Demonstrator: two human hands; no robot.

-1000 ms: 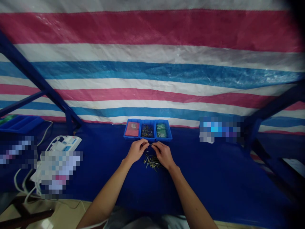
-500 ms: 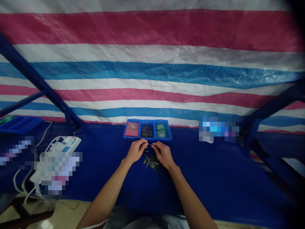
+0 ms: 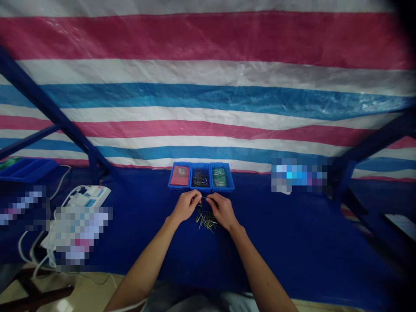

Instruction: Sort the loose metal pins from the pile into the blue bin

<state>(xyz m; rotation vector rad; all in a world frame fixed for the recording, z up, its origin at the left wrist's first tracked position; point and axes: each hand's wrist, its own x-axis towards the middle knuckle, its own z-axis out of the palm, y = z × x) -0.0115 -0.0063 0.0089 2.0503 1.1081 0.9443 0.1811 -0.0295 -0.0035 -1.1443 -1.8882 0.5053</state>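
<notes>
My left hand (image 3: 186, 205) and my right hand (image 3: 221, 209) meet over the blue table, fingers pinched together on a thin metal pin (image 3: 203, 198) held between them. Just below the hands lies a loose heap of small metal pins (image 3: 206, 220) on the blue cloth. Behind the hands stand three small blue bins: the left bin (image 3: 180, 176) holds something red, the middle bin (image 3: 200, 178) holds dark pins, the right bin (image 3: 221, 177) holds green parts.
A white power strip (image 3: 85, 196) with cables lies at the left, with a blue tray (image 3: 26, 168) behind it. Blue frame bars (image 3: 48, 108) slant up on both sides. A striped red, white and blue tarp (image 3: 208, 86) hangs behind the table.
</notes>
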